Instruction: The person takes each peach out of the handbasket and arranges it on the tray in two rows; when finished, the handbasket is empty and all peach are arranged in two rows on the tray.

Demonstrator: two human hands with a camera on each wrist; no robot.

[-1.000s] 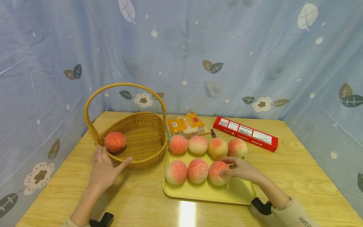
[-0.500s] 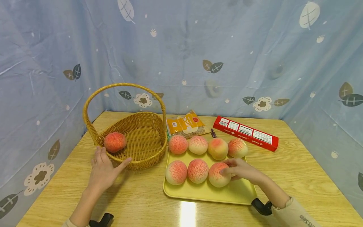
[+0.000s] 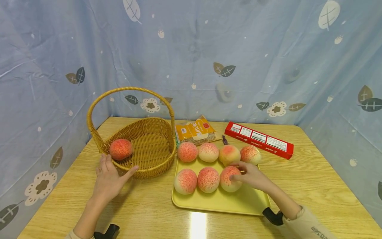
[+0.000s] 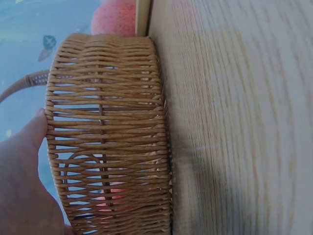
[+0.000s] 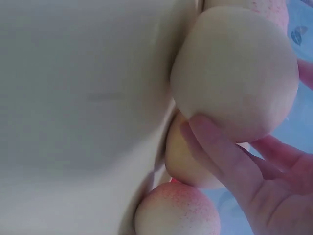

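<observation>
A wicker basket (image 3: 152, 146) with a tall arched handle stands at the left, a red peach (image 3: 120, 149) inside near its left end. My left hand (image 3: 108, 181) touches the basket's near rim, fingers and thumb spread; in the left wrist view its thumb lies against the woven wall. At the right, my right hand (image 3: 254, 176) grips a pink and cream peach (image 3: 230, 179), the front-row one farthest right on the yellow tray (image 3: 209, 204). From the right wrist view, fingers curl around that peach's pale side (image 5: 234, 73). Several other peaches (image 3: 185, 181) sit in two rows on the tray.
Behind the tray lie an orange food packet (image 3: 195, 131), a small dark wrapped item (image 3: 224, 140) and a long red box (image 3: 259, 140). A blue patterned curtain (image 3: 191, 59) encloses the back and sides of the wooden table (image 3: 143, 212).
The peach in my right hand has shifted slightly toward the back of the tray, and the hand has moved with it. My left hand and the basket have stayed put.
</observation>
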